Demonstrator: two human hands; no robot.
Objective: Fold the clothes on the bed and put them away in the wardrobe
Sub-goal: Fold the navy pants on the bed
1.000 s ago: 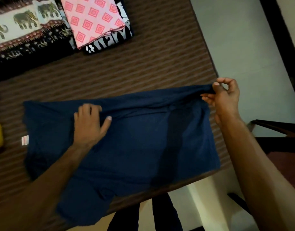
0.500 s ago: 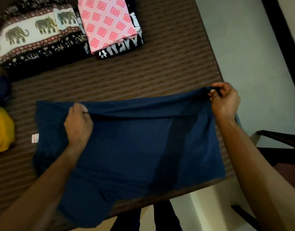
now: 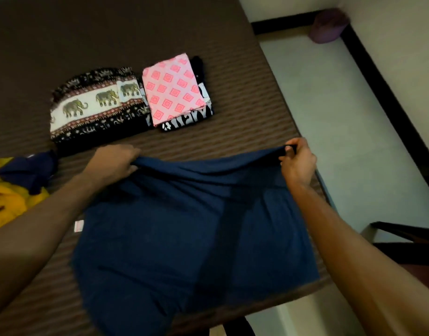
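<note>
A dark blue garment (image 3: pixel 184 238) lies spread on the brown striped bed (image 3: pixel 232 132), its near part reaching the bed's front edge. My left hand (image 3: pixel 114 161) grips the garment's far edge at its left end. My right hand (image 3: pixel 297 161) pinches the same edge at its right end, near the bed's right side. Between the two hands the edge is lifted off the bed and hangs in a shallow curve. A small white label (image 3: pixel 79 226) shows at the garment's left side.
Behind the hands lie folded clothes: an elephant-print piece (image 3: pixel 94 107) and a pink diamond-print piece (image 3: pixel 173 89) on a black-and-white one (image 3: pixel 191 117). A yellow garment (image 3: pixel 7 200) and a dark blue one (image 3: pixel 26 170) lie at the left. Pale floor (image 3: pixel 341 117) runs along the right.
My left hand went from resting flat on the cloth to gripping its far edge. Both hands have raised that edge off the bed. The view has tilted, showing more of the bed.
</note>
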